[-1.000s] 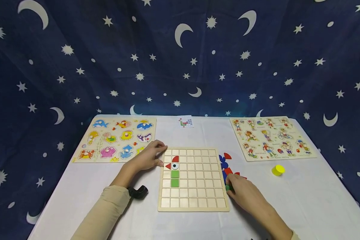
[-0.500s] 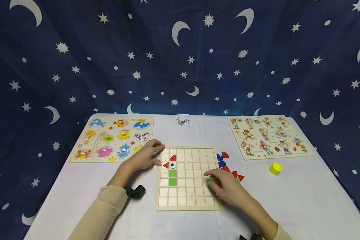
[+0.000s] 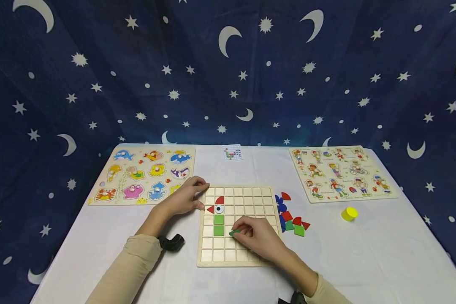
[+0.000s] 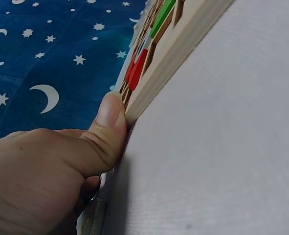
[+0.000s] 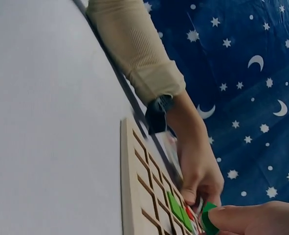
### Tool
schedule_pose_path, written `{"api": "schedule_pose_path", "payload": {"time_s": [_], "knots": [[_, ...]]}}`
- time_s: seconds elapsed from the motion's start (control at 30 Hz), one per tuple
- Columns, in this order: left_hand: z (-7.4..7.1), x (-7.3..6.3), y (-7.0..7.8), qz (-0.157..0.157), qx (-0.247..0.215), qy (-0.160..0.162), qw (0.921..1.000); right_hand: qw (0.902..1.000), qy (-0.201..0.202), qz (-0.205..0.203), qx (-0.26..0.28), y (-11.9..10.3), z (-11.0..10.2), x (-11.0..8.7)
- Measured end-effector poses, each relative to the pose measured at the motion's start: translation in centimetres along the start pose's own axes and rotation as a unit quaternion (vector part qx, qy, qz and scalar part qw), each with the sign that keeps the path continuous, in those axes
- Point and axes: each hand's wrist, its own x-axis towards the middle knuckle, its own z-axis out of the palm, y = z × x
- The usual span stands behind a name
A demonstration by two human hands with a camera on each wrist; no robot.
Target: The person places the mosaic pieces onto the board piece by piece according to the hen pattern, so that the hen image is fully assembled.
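Observation:
My left hand [image 3: 186, 196] rests at the upper left of the wooden grid board [image 3: 229, 256]; its thumb [image 4: 110, 115] presses the board's side edge. Over the board's middle, my right hand [image 3: 260, 237] pinches a dark green puzzle piece [image 3: 233, 232] between thumb and fingers. In the right wrist view the same green piece [image 5: 210, 219] shows at the fingertips, its full outline hidden. In the board's second column sit a red quarter-circle [image 3: 220, 200], a white tile with an eye [image 3: 219, 209] and two light green squares [image 3: 218, 225]. A red triangle [image 3: 210, 209] lies left of the eye.
Loose red, blue and green pieces [image 3: 287, 215] lie along the board's right side. A yellow cylinder [image 3: 349, 214] stands farther right. A sea-animal puzzle [image 3: 144, 179], a figures puzzle [image 3: 342, 175] and a small pattern card [image 3: 232, 152] lie behind.
From the loose pieces at the right, my right hand has carried the dark green piece leftward to over the board's middle. The left hand has stayed at the board's edge.

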Motion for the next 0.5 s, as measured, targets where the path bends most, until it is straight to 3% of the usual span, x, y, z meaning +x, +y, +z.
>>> {"api": "schedule_pose_path", "payload": {"time_s": [0.2, 0.5], "knots": [[-0.3, 0.0, 0.2, 0.002, -0.004, 0.000, 1.0000, 0.9987, 0.001, -0.010, 0.050, -0.4, 1.4, 0.8], [-0.3, 0.0, 0.3, 0.011, -0.002, 0.007, 0.9999, 0.9993, 0.001, -0.029, 0.025, -0.2, 2.9, 1.2]]}}
